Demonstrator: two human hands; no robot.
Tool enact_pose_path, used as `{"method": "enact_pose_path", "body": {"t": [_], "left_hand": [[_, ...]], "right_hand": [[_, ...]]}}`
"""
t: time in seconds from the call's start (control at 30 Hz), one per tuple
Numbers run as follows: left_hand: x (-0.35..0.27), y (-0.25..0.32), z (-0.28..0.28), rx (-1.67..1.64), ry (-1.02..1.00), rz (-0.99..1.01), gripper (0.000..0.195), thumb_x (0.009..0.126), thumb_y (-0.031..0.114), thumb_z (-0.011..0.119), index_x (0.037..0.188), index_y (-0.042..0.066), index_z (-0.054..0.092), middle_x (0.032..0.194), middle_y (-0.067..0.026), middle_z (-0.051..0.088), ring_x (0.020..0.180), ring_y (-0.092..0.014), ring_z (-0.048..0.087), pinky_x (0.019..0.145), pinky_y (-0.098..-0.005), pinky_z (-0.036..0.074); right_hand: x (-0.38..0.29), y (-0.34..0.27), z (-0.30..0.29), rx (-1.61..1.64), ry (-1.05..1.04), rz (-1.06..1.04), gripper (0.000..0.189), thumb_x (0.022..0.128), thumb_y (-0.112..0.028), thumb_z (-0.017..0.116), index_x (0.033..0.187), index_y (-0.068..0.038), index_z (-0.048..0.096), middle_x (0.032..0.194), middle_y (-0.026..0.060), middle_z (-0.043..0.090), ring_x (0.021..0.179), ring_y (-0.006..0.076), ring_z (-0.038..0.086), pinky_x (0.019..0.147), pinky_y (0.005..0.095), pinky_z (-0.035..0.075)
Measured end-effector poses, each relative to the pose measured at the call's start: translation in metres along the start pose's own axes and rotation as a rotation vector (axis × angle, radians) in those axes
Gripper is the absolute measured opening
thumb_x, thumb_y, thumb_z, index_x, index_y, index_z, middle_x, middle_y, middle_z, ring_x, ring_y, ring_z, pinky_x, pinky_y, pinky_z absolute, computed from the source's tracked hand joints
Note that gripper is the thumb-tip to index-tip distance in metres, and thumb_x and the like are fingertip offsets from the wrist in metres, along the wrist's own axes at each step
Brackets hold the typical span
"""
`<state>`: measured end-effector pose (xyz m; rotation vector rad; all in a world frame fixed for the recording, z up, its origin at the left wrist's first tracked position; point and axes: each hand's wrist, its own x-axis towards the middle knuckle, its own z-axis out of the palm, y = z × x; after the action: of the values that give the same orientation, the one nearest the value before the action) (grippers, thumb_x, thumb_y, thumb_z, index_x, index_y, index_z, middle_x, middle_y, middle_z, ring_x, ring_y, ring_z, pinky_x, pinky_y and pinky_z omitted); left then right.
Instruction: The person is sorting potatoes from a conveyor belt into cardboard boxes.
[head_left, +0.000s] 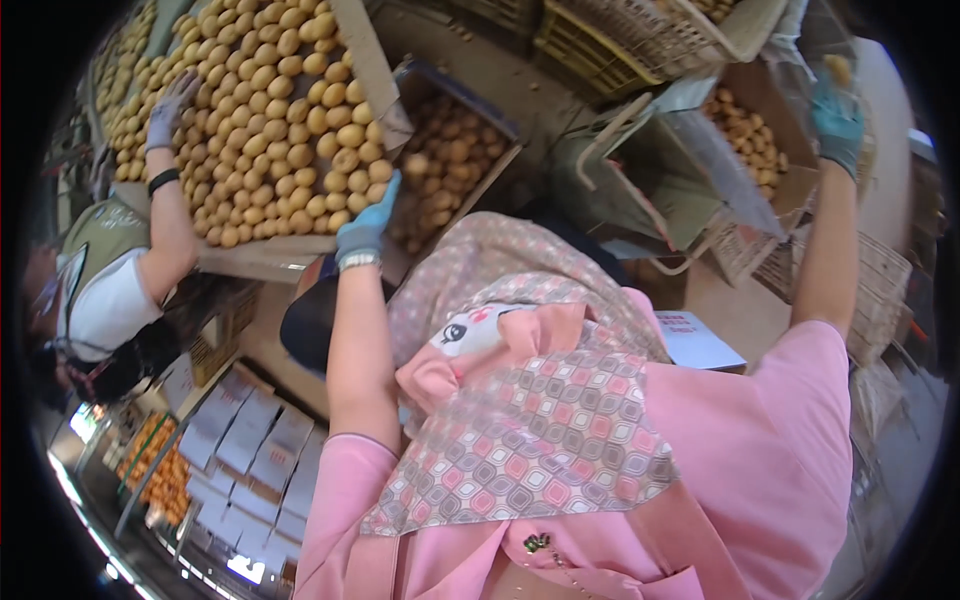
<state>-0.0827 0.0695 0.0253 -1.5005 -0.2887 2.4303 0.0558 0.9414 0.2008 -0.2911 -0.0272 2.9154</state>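
Round yellow-brown fruits or tubers (277, 135) cover a sorting table with a raised side board (367, 52). My left hand (365, 229), in a blue-grey glove, is at the table's near right corner beside the outermost pieces; whether its fingers hold one is unclear. Below that corner a blue-rimmed crate (487, 112) holds more of them, one blurred above the pile. My right hand (838, 120), in a teal glove, is raised at the far right with one yellowish piece (837, 70) at its fingertips, beside a lined cardboard box (795, 142) partly filled with similar produce.
A co-worker's gloved hand (171, 105) rests over the produce at left. An open green-grey bag or liner (600, 176) stands between the crate and box. Yellow and white plastic crates (592, 52) are at the top. Stacked white cartons (247, 435) and orange fruit (157, 465) lie lower left.
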Motion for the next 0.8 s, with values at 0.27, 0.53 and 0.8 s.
{"method": "enact_pose_path", "body": {"t": [0.27, 0.53, 0.8], "left_hand": [[-0.021, 0.003, 0.020, 0.036, 0.045, 0.068, 0.056, 0.107, 0.038, 0.041, 0.151, 0.004, 0.049, 0.162, -0.0143, 0.041, 0.151, -0.044, 0.031, 0.125, -0.0682, 0.019], [-0.004, 0.035, -0.043, -0.231, -0.455, -0.388, 0.069, 0.106, 0.058, 0.029, 0.162, 0.018, 0.034, 0.171, -0.0030, 0.026, 0.157, -0.035, 0.019, 0.124, -0.0648, 0.016], [-0.036, -0.030, -0.020, -0.019, -0.385, 0.274, 0.065, 0.103, 0.056, 0.033, 0.155, 0.020, 0.044, 0.163, -0.0082, 0.040, 0.150, -0.037, 0.034, 0.118, -0.0669, 0.029]], "right_hand": [[-0.139, 0.323, -0.173, -0.681, 0.437, 0.079, 0.041, 0.104, -0.022, 0.059, 0.142, -0.005, 0.059, 0.131, 0.0103, 0.069, 0.118, 0.0233, 0.066, 0.104, 0.0349, 0.053], [-0.014, 0.536, -0.046, -1.249, -0.073, 0.327, 0.042, 0.106, -0.019, 0.055, 0.147, -0.007, 0.054, 0.129, 0.0095, 0.067, 0.107, 0.0174, 0.067, 0.092, 0.0307, 0.055], [0.069, 0.794, -0.023, -1.879, -1.993, 0.072, 0.043, 0.093, -0.037, 0.066, 0.134, -0.024, 0.064, 0.139, 0.0037, 0.062, 0.130, 0.0262, 0.057, 0.108, 0.0506, 0.044]]}}
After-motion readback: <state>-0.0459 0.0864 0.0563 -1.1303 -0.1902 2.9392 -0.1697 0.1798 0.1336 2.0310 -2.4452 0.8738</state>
